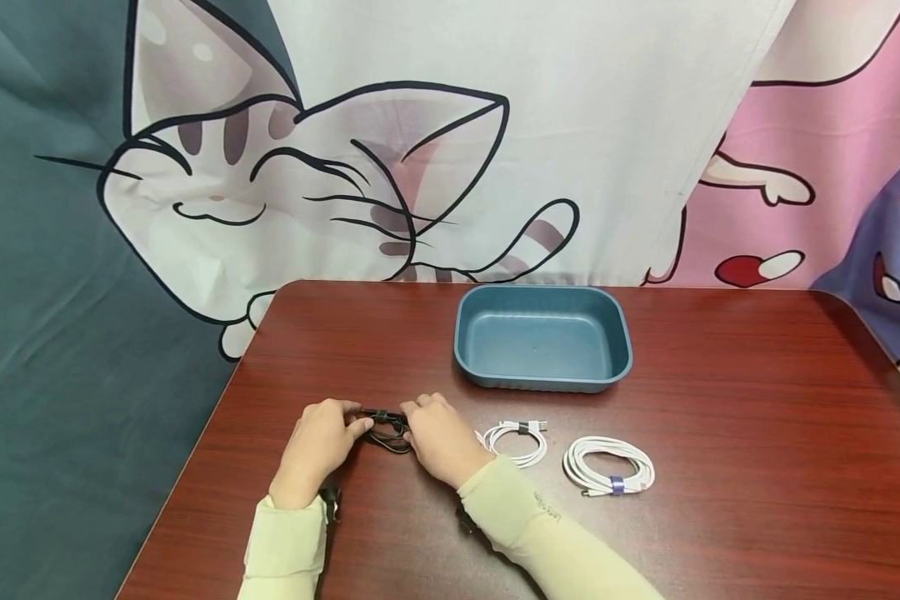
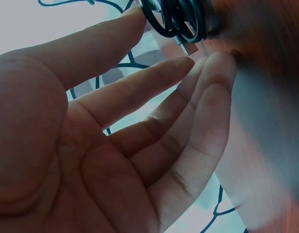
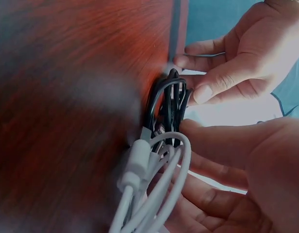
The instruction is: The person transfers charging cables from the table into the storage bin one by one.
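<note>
A coiled black cable [image 1: 386, 419] lies on a reddish-brown table [image 1: 757, 433], between a person's two bare hands. The left grip [image 1: 317, 442] is at the coil's left end: its thumb tip touches a loop, while the fingers, lightly bent, stand well apart from the thumb. From the left wrist, a metal plug [image 2: 189, 49] pokes out of the black coil just beside the index fingertip. The right grip [image 1: 441, 437] is at the coil's right end with its thumb against the loops; some of its fingertips are hidden, so whether it clamps the cable cannot be told. Both arms wear pale yellow-green sleeves [image 1: 285, 546].

Just right of the right grip lies the small white cable [image 1: 523, 428], coiled and bound with a black tie. In the right wrist view it stands in front of the fingers. Further right is the large white cable [image 1: 572, 469], a thicker oval coil with a purple tie [image 1: 617, 484] at its near side.

Behind the small white cable, near the table's far edge, sits a blue basin [image 1: 540, 385]. Beyond hangs a curtain [image 1: 570, 125] printed with a smiling cartoon cat.
</note>
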The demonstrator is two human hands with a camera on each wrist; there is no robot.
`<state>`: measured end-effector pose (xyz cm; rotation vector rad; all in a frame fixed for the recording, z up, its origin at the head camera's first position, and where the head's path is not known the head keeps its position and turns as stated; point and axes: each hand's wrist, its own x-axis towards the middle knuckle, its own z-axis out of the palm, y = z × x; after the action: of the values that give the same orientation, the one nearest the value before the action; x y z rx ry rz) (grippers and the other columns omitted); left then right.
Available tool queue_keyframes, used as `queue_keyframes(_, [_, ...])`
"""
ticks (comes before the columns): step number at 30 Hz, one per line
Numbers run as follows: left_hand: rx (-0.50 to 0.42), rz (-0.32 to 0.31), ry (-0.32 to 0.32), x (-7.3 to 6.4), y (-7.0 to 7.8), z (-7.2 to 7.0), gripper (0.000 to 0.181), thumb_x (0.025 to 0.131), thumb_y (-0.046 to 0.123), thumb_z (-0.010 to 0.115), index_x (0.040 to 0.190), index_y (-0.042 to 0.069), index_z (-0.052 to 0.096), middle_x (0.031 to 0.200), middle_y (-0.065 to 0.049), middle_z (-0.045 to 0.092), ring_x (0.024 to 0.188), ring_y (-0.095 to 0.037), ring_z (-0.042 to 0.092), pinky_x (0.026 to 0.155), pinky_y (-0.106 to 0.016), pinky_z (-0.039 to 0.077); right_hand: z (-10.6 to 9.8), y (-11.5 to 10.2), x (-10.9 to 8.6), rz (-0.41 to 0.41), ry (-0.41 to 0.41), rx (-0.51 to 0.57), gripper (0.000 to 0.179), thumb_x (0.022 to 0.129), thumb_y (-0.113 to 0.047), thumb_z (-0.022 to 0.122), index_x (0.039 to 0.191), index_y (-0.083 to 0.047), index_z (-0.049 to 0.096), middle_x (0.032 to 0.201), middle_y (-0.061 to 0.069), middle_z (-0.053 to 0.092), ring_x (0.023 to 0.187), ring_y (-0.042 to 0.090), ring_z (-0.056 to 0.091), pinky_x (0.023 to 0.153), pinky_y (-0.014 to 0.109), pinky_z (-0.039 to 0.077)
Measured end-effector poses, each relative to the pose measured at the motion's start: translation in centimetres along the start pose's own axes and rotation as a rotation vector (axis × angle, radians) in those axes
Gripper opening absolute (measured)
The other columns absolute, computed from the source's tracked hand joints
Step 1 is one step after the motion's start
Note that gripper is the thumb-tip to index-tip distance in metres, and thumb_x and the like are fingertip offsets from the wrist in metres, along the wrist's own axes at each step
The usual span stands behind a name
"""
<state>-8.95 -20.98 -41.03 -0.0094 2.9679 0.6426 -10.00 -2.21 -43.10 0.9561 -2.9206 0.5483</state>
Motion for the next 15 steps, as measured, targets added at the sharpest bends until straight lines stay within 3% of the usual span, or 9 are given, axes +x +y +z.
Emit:
queue_keyframes(8, [-0.007,-0.014,-0.011,0.14,0.07,0.15,0.026,0.091,0.018,0.075,0.107,-0.002,0.074,0.088,-0.008,0.072,0.080,-0.024,0.065,0.076,-0.046,0.052,0.30,0.00,0.15,0.002,-0.001,0.007,0.021,0.087,-0.015,0.076,0.106,-0.007,0.071,0.092,0.006,0.067,0.087,0.024,0.066,0.081,0.033,0.054])
queue_keyframes(15, [-0.015,-0.017,-0.013,0.29,0.04,0.31,0.021,0.089,0.016,0.076,0.101,0.000,0.075,0.076,-0.002,0.067,0.071,-0.019,0.059,0.071,-0.041,0.051,0.42,0.00,0.31,0.036,-0.021,0.082,0.019,0.088,-0.013,0.075,0.106,-0.008,0.072,0.090,0.006,0.066,0.083,0.026,0.070,0.073,0.036,0.056])
